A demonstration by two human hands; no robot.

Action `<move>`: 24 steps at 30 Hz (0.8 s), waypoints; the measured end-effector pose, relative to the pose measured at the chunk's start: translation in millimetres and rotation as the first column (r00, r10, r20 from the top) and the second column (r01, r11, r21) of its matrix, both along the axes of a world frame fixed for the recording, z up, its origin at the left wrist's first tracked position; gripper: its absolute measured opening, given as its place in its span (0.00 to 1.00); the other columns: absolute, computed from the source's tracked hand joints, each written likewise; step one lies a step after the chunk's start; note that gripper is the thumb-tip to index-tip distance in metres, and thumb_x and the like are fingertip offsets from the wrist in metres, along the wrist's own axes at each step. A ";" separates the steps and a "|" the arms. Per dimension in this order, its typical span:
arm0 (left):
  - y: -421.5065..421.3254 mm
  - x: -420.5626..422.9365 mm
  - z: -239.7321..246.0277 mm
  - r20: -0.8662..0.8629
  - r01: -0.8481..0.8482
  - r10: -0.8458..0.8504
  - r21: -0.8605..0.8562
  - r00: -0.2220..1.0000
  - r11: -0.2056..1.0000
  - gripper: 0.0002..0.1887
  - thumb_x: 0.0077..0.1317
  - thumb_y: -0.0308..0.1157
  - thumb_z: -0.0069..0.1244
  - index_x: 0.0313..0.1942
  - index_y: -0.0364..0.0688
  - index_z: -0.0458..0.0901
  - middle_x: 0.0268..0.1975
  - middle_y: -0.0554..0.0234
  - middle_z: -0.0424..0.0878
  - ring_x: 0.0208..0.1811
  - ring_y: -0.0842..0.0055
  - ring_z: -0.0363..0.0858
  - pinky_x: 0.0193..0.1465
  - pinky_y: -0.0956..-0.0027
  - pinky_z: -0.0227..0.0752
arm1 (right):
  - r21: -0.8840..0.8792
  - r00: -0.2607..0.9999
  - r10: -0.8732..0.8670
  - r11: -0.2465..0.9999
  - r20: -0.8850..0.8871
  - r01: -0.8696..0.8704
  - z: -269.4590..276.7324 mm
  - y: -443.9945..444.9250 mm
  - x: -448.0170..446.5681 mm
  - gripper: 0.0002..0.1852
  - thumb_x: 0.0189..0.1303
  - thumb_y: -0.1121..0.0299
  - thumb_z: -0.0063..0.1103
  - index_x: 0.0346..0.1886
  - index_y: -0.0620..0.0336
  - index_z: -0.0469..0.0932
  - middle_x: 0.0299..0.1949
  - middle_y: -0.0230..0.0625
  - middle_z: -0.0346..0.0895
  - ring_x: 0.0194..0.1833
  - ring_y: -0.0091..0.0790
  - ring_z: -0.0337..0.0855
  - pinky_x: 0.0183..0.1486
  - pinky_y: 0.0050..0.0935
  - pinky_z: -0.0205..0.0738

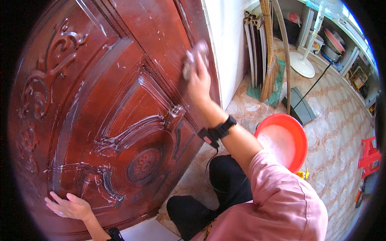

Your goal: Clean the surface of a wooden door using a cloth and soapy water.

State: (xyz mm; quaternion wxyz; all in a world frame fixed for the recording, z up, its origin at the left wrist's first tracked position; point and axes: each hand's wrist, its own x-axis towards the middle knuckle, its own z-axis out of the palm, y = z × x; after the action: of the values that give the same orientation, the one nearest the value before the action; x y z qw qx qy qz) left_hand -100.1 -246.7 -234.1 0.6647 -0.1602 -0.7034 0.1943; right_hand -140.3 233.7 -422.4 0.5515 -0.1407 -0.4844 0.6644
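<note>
A carved reddish-brown door (102,75) with raised scrolls and a round rosette fills the left side of the head view. White suds streak its grooves and panels. My right hand (199,79) grips a wet, greyish cloth (196,57) against the door near its right edge; both are blurred. Low on the left, my left hand (69,206) has its fingers apart, at the door surface, with nothing held. Behind my right arm a red basin (303,144) of sudsy water stands on the floor.
Beyond the white wall (226,39) are a straw broom (268,78), a dustpan (304,105) and a white stand fan (302,64). Shelves with pots (331,52) line the far side. A red plastic stool (368,156) stands at the right on the patterned tile floor (331,126).
</note>
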 end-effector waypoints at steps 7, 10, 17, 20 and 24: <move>1.9 1.7 0.3 0.012 -0.064 0.064 0.018 0.998 0.998 0.29 0.73 0.48 0.27 0.64 0.36 0.62 0.69 0.42 0.55 0.70 0.51 0.53 0.68 0.48 0.49 | 0.580 0.830 -0.488 0.605 -0.271 0.545 153.9 73.9 -17.5 0.17 0.68 0.70 0.42 0.58 0.66 0.68 0.54 0.56 0.72 0.57 0.56 0.70 0.61 0.42 0.62; -3.6 5.2 2.5 0.010 -0.085 0.085 0.025 0.996 0.996 0.29 0.73 0.48 0.27 0.65 0.36 0.61 0.69 0.42 0.54 0.70 0.51 0.52 0.68 0.48 0.48 | 0.464 0.903 -0.427 0.791 -0.049 0.399 106.2 59.2 -11.3 0.18 0.69 0.68 0.39 0.57 0.66 0.68 0.55 0.58 0.70 0.58 0.57 0.69 0.61 0.42 0.61; 4.9 4.8 3.4 0.009 -0.051 0.051 0.008 0.999 0.999 0.27 0.73 0.45 0.29 0.66 0.37 0.60 0.69 0.42 0.54 0.70 0.48 0.52 0.68 0.46 0.48 | 0.138 0.873 -0.253 0.967 0.416 0.215 -9.8 29.5 23.0 0.18 0.69 0.66 0.40 0.58 0.65 0.67 0.50 0.53 0.75 0.52 0.50 0.75 0.55 0.39 0.68; 11.8 2.7 5.2 -0.009 -0.024 0.025 0.027 1.000 0.999 0.27 0.73 0.45 0.29 0.65 0.37 0.60 0.69 0.42 0.55 0.70 0.47 0.53 0.67 0.45 0.49 | 0.415 0.841 -0.535 0.786 0.083 0.459 29.1 61.3 -6.9 0.16 0.67 0.67 0.47 0.55 0.62 0.69 0.44 0.46 0.78 0.45 0.41 0.79 0.46 0.37 0.72; 4.0 12.2 4.5 0.011 -0.066 0.066 0.038 0.998 0.997 0.27 0.73 0.45 0.29 0.65 0.37 0.60 0.69 0.42 0.56 0.69 0.47 0.54 0.67 0.44 0.50 | 0.598 0.912 -0.396 0.707 -0.108 0.378 227.9 72.3 -4.4 0.16 0.64 0.66 0.47 0.52 0.64 0.68 0.44 0.58 0.74 0.47 0.61 0.73 0.49 0.49 0.67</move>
State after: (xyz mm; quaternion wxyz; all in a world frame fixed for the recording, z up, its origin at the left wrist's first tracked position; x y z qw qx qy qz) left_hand -87.9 -242.7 -229.6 0.6576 -0.1250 -0.7150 0.2016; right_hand -144.7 305.9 -194.5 0.6867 -0.0643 -0.6386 0.3412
